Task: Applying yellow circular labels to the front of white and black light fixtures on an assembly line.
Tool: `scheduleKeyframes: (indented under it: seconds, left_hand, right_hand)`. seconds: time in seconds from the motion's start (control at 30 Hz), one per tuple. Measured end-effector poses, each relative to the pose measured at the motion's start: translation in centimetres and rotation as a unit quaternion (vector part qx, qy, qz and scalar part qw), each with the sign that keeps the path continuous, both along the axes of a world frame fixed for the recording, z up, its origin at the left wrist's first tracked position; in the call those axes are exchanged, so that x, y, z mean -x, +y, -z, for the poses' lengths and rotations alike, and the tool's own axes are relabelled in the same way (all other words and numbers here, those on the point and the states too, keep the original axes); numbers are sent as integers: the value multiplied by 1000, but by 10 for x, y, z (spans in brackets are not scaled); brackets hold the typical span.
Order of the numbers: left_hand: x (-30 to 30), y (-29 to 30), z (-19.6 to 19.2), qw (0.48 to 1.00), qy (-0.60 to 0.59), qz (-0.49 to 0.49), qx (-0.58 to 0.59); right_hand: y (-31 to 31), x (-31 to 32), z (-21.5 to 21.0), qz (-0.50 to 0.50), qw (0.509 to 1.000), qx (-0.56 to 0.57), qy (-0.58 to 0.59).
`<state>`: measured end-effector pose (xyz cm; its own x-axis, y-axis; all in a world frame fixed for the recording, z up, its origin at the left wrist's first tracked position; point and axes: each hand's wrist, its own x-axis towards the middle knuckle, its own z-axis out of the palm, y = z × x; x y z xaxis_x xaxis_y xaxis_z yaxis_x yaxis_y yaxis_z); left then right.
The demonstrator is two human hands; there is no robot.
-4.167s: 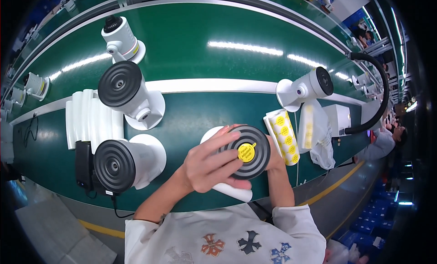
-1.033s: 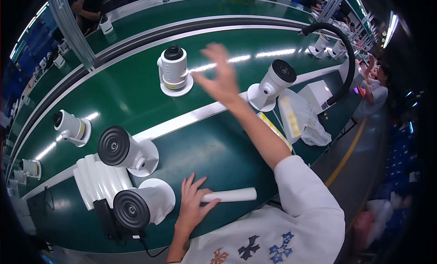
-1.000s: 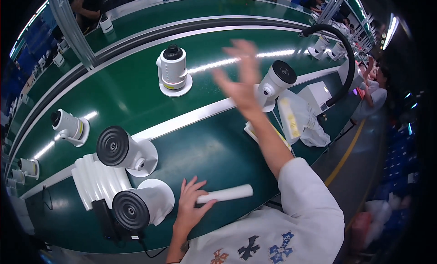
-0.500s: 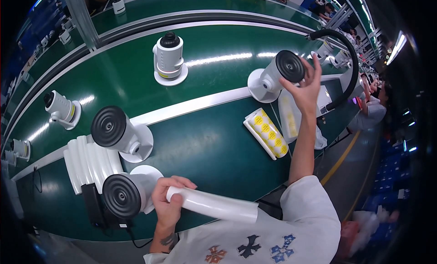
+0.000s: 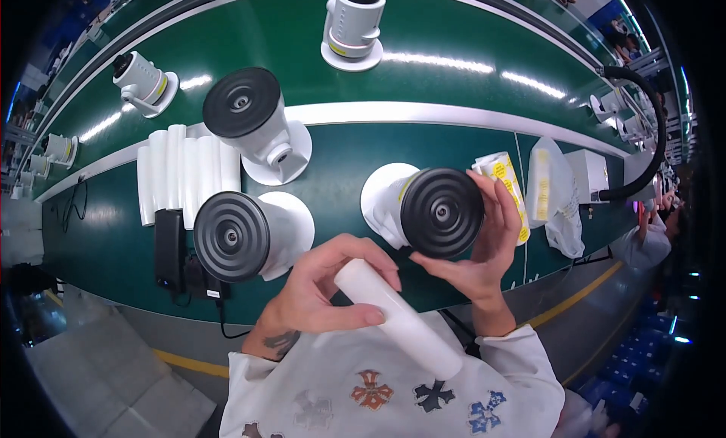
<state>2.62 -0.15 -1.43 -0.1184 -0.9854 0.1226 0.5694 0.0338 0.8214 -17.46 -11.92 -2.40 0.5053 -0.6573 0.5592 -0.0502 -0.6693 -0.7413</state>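
Observation:
My left hand [image 5: 329, 290] is closed round a smooth white tube-like roll [image 5: 404, 321], thumb on top, the roll slanting down in front of my shirt. With my right hand [image 5: 488, 245] I grip a white device with a black ribbed disc [image 5: 442, 211], fingers and thumb round the disc's right edge. Its round white base [image 5: 380, 192] is at the table on the far side. Two similar devices are to the left, a nearer one [image 5: 233, 236] close to my left hand and a farther one [image 5: 242, 102] behind it, both with black discs facing me.
Several white rolls [image 5: 162, 177] lie at the left beside a black power adapter [image 5: 169, 249] with cables. On the right are a yellow-dotted sticker roll [image 5: 508, 188], a clear plastic bag [image 5: 556, 204] and a black flexible hose [image 5: 654, 136]. More white devices [image 5: 354, 30] stand on the green belt.
My right hand has brought the device from the far edge of the table nearer, towards the middle. My left hand still holds the roll, now tilted more steeply. The view has shifted.

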Motion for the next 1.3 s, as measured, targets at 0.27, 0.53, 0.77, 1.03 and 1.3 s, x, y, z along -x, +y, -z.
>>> scheduleKeyframes:
  seconds: [0.27, 0.53, 0.77, 1.03, 1.3]
  left_hand:
    - [6, -2, 1, 994, -58, -86, -13]
    - [16, 2, 0, 977, -75, -198, 3]
    - [18, 1, 2, 965, -47, -236, 104]
    - [11, 10, 17, 980, -85, -158, 87]
    - [14, 17, 14, 933, -204, -283, -88]
  right_hand:
    - [-16, -3, 2, 53, 997, -6, 56]
    - [18, 46, -58, -145, 975, -124, 112]
    - [34, 37, -48, -111, 946, -263, 157]
    - [25, 44, -24, -219, 906, -353, 76]
    - [38, 36, -27, -125, 967, -192, 108]
